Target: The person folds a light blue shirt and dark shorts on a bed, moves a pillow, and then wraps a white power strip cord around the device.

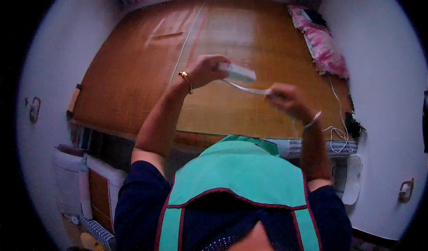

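Note:
My left hand (207, 71), with a gold bracelet at the wrist, is closed on one end of a white oblong block (240, 72) that looks like a power strip. Small dark marks show along its top. From under that hand a white cord (246, 89) runs right to my right hand (287, 99). The fingers of the right hand are closed on the cord, a little blurred by motion. Both hands are held up above the mat-covered bed (223, 113), apart from each other.
Pink patterned bedding (323, 50) with a dark item on it lies along the right wall. A loose white cable (337, 93) trails down the bed's right edge to a dark object (353, 125). White rolled padding (69, 175) stands at the lower left. My green apron (238, 171) covers the near middle.

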Demonstrator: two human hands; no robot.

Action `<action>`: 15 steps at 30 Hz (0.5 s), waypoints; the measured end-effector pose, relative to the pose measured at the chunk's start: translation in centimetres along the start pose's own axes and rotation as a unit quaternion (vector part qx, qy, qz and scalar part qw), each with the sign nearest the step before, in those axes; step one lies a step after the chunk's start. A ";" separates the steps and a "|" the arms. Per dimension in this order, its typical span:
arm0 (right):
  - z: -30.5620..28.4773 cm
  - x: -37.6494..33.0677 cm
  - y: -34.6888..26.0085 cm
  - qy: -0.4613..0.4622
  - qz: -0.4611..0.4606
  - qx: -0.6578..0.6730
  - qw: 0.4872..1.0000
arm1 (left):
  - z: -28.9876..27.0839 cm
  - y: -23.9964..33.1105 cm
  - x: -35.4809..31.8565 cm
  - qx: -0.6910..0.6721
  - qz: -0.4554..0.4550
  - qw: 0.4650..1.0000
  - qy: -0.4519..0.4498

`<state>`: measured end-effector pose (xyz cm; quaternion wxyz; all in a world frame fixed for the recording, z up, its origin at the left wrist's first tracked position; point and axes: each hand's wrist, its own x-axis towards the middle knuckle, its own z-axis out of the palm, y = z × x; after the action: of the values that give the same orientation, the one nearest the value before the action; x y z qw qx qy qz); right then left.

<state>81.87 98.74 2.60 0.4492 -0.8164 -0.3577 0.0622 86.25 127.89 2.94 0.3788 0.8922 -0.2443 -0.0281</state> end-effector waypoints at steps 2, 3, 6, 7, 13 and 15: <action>-4.1 3.6 -1.1 0.065 -0.054 -0.066 0.994 | 0.5 2.2 -1.0 -0.148 -0.025 0.986 -0.076; -4.3 5.1 -0.8 0.099 -0.092 -0.095 0.986 | 0.7 2.7 -1.8 -0.225 -0.027 0.970 -0.086; -2.0 6.8 3.0 0.019 -0.095 -0.157 0.983 | 3.2 4.5 -0.8 -0.375 0.037 0.926 -0.001; 0.5 6.4 5.4 0.080 -0.104 -0.229 0.964 | 3.5 5.4 0.2 -0.408 0.068 0.909 0.049; -0.6 5.1 1.0 -0.031 0.053 -0.024 0.998 | 3.8 2.5 2.0 0.001 0.051 0.985 0.164; -3.4 6.3 1.6 -0.055 -0.088 -0.006 0.995 | 5.3 1.6 0.4 -0.067 0.066 0.992 0.082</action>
<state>88.80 99.82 4.71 0.4281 -0.7797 -0.4523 0.0653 84.71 123.24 0.29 0.4574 0.8460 -0.2687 0.0539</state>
